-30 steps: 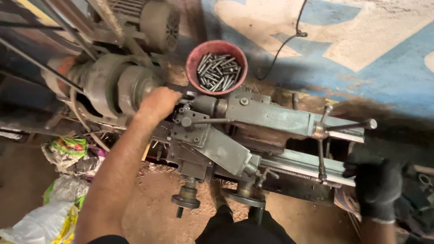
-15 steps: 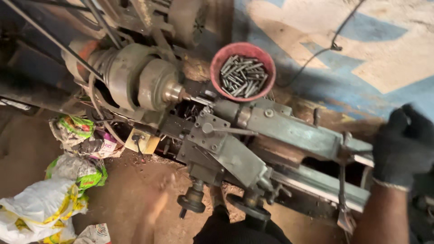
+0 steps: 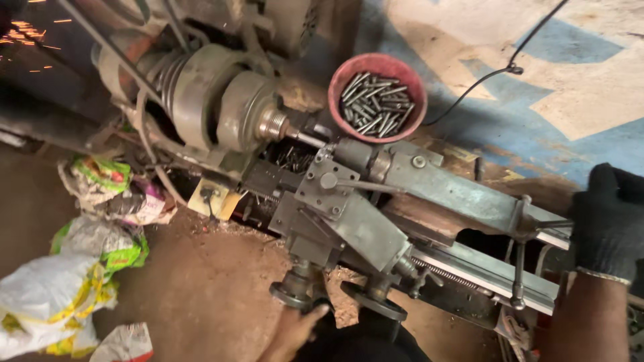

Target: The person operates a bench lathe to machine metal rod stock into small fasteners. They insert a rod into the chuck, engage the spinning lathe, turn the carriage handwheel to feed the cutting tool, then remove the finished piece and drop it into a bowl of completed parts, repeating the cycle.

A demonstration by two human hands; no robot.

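While a short metal rod sits clamped in the chuck of a small lathe, seen from the head camera: left hand, bare, at six o'clock, fingers loosely curled and touching the underside of a handwheel, gripping nothing firmly. Right hand, black-gloved, at three o'clock, closed about the lever end at the tailstock; exact grip hidden. Red bowl of plain steel pins at twelve o'clock, heaped full. By appearance, one piece loaded, many waiting. Crumpled plastic bags at eight o'clock.
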